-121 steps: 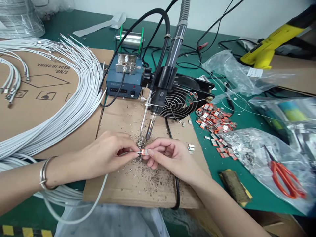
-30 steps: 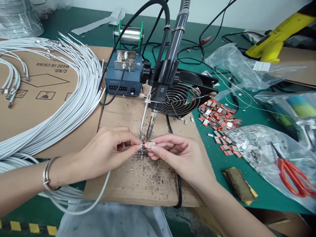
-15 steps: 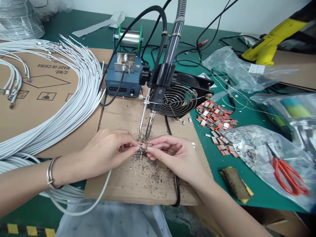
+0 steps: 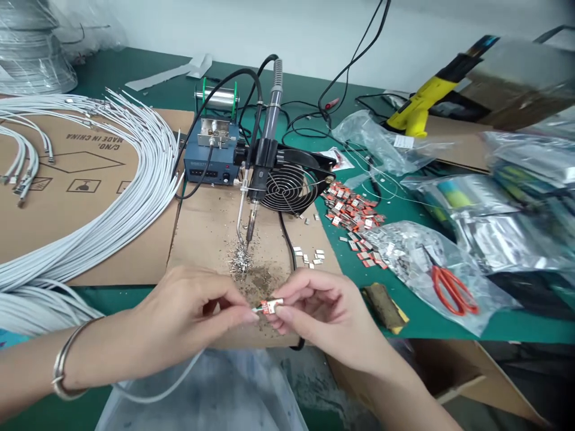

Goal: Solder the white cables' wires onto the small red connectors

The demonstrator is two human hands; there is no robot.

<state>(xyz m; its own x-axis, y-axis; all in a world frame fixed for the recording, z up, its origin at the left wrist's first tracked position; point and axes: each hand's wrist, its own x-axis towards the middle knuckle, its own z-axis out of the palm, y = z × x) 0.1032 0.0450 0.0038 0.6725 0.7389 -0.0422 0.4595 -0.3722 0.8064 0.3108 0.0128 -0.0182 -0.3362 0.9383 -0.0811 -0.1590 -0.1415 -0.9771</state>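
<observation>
Both hands are close together at lower ctr of frame, fingertips nearly meeting, each in a pinch. R hand [image 4: 323, 314] has the orange/silver connector [image 4: 271, 306] clamped btwn thumb & fingers. L hand [image 4: 202, 323] pinches the end of a white cable [image 4: 171, 392] at the connector's left end; a bit of green shows there, too small to make out. Connector lies btwn the two hands, roughly level, silver end toward R hand. Cable curves out below L wrist, which wears a bracelet [image 4: 67, 365].

Just above the hands, metal bits [image 4: 241, 260] are heaped on the cardboard [image 4: 215, 221]. Soldering iron [image 4: 258, 179] points down at them from its stand, a bent metal tube [image 4: 241, 215] beside it; iron tip is apart from the connector. Small silver shells [image 4: 317, 257] lie right of the heap, near a black cord [image 4: 287, 236].

Behind the iron, slightly right, sits a fan [image 4: 287, 188]. Upper ctr-left: blue box [image 4: 211, 158] w/ solder spool [image 4: 221, 97] behind. Left side: big cable bundle [image 4: 148, 143] over printed cardboard.

Right of ctr, on the green table [image 4: 422, 326]: loose pile of orange connectors [image 4: 354, 212], then clear bag [image 4: 404, 239] w/ small parts, red-handled scissors [image 4: 453, 293] on top. Brown pad [image 4: 384, 305] sits near table edge, lower right of ctr. Yellow tool [image 4: 417, 108] is upper right.
</observation>
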